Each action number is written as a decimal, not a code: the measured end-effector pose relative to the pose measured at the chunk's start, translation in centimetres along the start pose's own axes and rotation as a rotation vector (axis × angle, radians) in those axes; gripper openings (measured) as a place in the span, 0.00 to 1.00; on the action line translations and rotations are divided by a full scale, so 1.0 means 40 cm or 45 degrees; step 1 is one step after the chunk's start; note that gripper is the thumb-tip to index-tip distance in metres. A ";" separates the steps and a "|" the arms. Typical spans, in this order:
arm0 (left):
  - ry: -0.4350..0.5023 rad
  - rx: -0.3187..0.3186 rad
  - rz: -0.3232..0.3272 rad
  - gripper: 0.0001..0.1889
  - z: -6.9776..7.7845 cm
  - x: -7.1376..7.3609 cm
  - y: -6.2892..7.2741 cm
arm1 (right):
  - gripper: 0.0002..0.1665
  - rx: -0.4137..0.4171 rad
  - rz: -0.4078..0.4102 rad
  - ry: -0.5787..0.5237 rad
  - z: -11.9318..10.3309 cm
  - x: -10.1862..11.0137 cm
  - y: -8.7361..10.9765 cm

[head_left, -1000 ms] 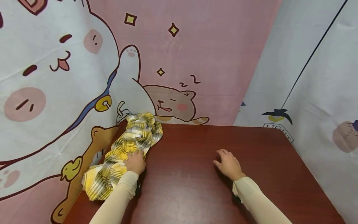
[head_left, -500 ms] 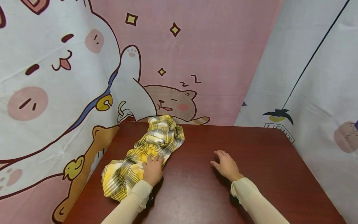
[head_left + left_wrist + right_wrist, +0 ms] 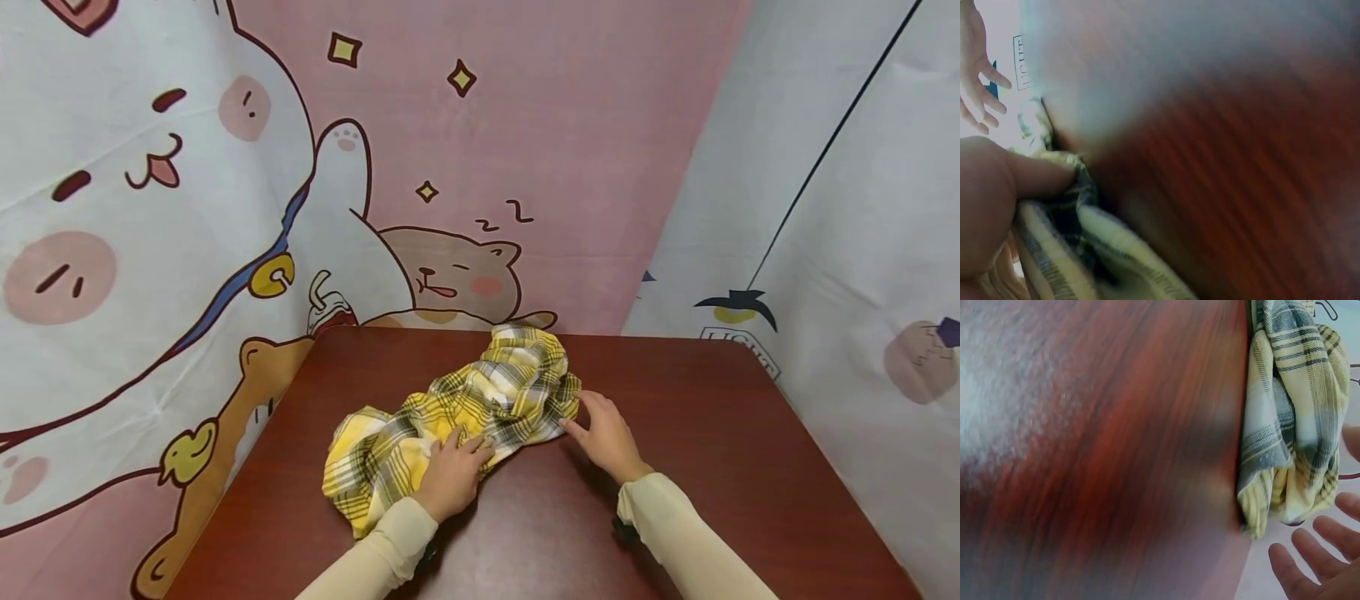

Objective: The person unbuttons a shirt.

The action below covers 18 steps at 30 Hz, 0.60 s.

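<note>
Yellow, white and grey plaid fabric (image 3: 467, 407) lies bunched slantwise across the glossy reddish-brown tabletop (image 3: 720, 433) in the head view; the left hand (image 3: 452, 477) grips its near edge, the right hand (image 3: 611, 437) just beside its right end. In the left wrist view, the thumb (image 3: 1041, 175) pinches folds. In the right wrist view, the fingers (image 3: 1316, 553) are spread.

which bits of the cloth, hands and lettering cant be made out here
Cloth: full outline, head view, hidden in its folds.
Left hand: part cut off by left edge, left wrist view.
Right hand: part cut off by right edge, right wrist view.
Lettering: lower part, head view, behind table.
</note>
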<state>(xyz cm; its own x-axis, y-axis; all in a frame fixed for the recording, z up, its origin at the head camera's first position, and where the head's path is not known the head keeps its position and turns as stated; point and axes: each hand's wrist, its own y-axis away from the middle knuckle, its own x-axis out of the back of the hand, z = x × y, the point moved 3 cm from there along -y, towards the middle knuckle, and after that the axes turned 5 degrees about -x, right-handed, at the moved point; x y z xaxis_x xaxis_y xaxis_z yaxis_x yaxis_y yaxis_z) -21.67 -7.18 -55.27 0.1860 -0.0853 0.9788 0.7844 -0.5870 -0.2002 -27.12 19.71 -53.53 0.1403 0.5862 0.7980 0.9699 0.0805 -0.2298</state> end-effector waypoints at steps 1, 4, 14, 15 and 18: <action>-0.002 -0.026 -0.003 0.19 0.003 0.002 -0.001 | 0.37 0.015 0.006 -0.005 -0.002 0.001 -0.001; 0.017 -0.108 -0.015 0.20 0.012 0.007 -0.002 | 0.38 0.051 0.006 -0.018 -0.007 0.003 -0.003; 0.084 -0.271 -0.018 0.22 0.028 0.011 0.003 | 0.46 0.120 -0.146 0.056 -0.012 -0.019 0.005; 0.101 -0.275 -0.009 0.22 0.025 0.010 0.005 | 0.44 0.114 -0.158 0.073 -0.011 -0.022 0.007; 0.203 -0.277 0.001 0.23 0.007 0.016 0.011 | 0.34 0.103 -0.166 0.114 -0.007 -0.028 0.009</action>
<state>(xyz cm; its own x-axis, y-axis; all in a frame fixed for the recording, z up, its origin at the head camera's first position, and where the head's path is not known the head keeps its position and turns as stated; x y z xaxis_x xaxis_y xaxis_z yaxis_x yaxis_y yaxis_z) -21.05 -7.27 -54.76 0.0780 -0.2016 0.9764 0.6357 -0.7444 -0.2044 -26.88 18.86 -54.34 0.0355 0.4925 0.8696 0.9623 0.2180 -0.1628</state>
